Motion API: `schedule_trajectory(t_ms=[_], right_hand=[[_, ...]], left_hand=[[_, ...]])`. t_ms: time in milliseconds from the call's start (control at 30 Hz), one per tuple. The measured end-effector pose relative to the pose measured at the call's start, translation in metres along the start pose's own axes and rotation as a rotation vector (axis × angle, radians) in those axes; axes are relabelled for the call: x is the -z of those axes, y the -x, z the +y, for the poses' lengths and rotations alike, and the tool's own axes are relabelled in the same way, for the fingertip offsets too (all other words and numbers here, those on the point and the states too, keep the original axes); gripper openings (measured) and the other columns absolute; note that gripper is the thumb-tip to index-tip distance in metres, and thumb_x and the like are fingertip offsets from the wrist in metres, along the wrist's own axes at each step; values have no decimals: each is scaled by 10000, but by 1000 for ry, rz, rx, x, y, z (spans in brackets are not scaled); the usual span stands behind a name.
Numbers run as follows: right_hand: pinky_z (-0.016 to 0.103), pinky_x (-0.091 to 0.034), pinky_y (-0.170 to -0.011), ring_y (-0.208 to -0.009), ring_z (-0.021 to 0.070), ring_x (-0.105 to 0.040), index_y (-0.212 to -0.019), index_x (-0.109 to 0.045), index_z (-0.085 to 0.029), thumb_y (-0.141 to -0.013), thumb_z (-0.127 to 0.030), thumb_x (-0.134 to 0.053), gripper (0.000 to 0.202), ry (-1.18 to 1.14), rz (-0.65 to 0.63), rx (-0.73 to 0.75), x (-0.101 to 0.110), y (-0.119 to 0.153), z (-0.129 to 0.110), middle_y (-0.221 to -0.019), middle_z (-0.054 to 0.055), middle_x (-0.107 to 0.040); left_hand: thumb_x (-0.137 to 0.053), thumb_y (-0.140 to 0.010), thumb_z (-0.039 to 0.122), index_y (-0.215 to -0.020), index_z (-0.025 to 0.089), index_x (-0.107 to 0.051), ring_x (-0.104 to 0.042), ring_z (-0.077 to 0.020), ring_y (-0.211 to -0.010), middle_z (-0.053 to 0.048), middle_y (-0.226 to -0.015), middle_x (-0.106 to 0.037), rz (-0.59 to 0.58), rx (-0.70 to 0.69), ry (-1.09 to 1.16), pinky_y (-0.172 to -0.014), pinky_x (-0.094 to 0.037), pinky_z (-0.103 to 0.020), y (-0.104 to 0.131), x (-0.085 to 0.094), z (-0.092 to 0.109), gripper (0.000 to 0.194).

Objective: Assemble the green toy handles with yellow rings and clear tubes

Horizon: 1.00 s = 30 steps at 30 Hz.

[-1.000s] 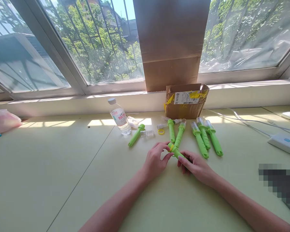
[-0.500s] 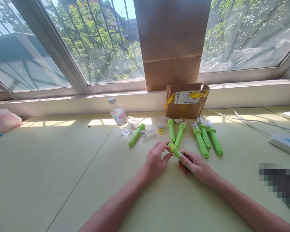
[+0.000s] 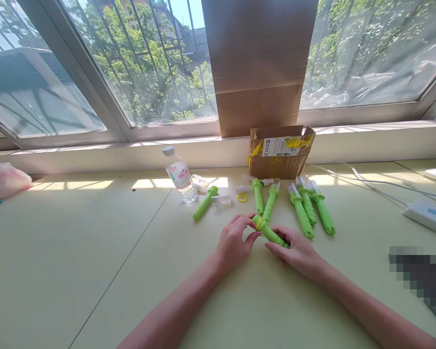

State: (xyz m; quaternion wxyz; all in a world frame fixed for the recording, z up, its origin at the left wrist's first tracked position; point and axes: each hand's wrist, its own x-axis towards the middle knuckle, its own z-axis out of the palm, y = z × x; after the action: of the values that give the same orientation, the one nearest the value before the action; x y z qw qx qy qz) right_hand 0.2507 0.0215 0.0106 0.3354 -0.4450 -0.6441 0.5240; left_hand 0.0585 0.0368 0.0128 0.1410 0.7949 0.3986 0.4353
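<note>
A green plastic handle (image 3: 271, 234) with a ribbed head and a yellow ring lies slanted between my hands. At its upper left end, my left hand (image 3: 237, 239) pinches the head by the yellow ring (image 3: 257, 223). My right hand (image 3: 293, 247) holds the lower end, its thumb on the near side and fingers partly hidden behind. Just beyond lie two more green handles, one plain-topped (image 3: 257, 196) and one with a clear cap (image 3: 272, 198). To the right are three capped green handles (image 3: 301, 213); to the left, another green handle (image 3: 205, 203) beside a clear cap (image 3: 221, 200).
A loose yellow ring (image 3: 242, 198) and small clear parts lie beyond my hands. A water bottle (image 3: 180, 177) stands at the back, left of an open cardboard box (image 3: 278, 162). A power strip (image 3: 428, 216) with cables sits right; a pink plastic bag (image 3: 7, 179) lies far left.
My right hand has shifted its grip on the green handle: the thumb has slid down off its top, exposing more of the lower end. My left hand stays at the ringed head.
</note>
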Motion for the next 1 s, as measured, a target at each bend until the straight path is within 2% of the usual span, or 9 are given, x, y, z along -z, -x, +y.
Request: schedule_trajectory(t_ms=[100, 200, 333, 467, 700, 867, 1000], right_hand=[[222, -377, -440, -480, 93, -465, -1016, -525, -213, -795, -395, -595, 295, -22, 26, -18, -1, 1, 0, -703, -28, -573], [225, -381, -449, -499, 97, -482, -977, -548, -205, -811, -377, -578, 241, -29, 39, -13, 0, 1, 0, -726, -15, -588], [227, -385, -455, -528, 99, -496, -957, -576, -189, -810, -401, -581, 258, -68, 45, -3, 1, -1, -3, -808, 15, -617], [229, -384, -458, -521, 103, -505, -957, -582, -180, -797, -433, -597, 300, -107, 22, -36, 3, -2, -4, -774, 13, -618], [240, -382, -468, -529, 113, -513, -1003, -583, -194, -835, -472, -537, 328, -80, -43, -33, 6, -1, 0, -802, 21, -627], [249, -402, -529, -589, 134, -517, -901, -620, -174, -870, -475, -478, 334, -8, -19, 12, 6, -1, 4, -682, 13, -579], [242, -378, -474, -535, 116, -489, -935, -603, -177, -867, -475, -477, 330, -8, 15, 12, 3, -1, 4, -695, 2, -550]], left_hand=[[-583, -829, 218, -880, 212, -509, -592, -190, -1043, -68, -1110, -638, 5, -3, 8, -840, -506, -352, 0, 0, 0, 90], [-571, -829, 214, -898, 212, -504, -584, -195, -1053, -78, -1124, -629, -14, 3, 8, -847, -504, -361, -1, 1, 1, 96], [-570, -803, 199, -958, 205, -486, -557, -208, -1100, -93, -1142, -613, -67, 13, 30, -846, -507, -361, -2, 4, 5, 177], [-620, -764, 219, -984, 210, -482, -550, -211, -1106, -85, -1181, -596, -76, 26, 57, -786, -525, -338, -2, 2, 4, 259], [-579, -827, 190, -907, 211, -512, -597, -179, -1015, -65, -1117, -634, -12, 3, 41, -783, -530, -331, -1, -1, -3, 107], [-576, -838, 187, -911, 205, -535, -590, -183, -1034, -72, -1113, -637, 51, -76, 11, -848, -511, -353, 0, 0, -2, 86], [-579, -841, 197, -923, 209, -536, -582, -172, -1044, -65, -1127, -632, 50, -78, -2, -856, -507, -337, 0, -1, -2, 94]])
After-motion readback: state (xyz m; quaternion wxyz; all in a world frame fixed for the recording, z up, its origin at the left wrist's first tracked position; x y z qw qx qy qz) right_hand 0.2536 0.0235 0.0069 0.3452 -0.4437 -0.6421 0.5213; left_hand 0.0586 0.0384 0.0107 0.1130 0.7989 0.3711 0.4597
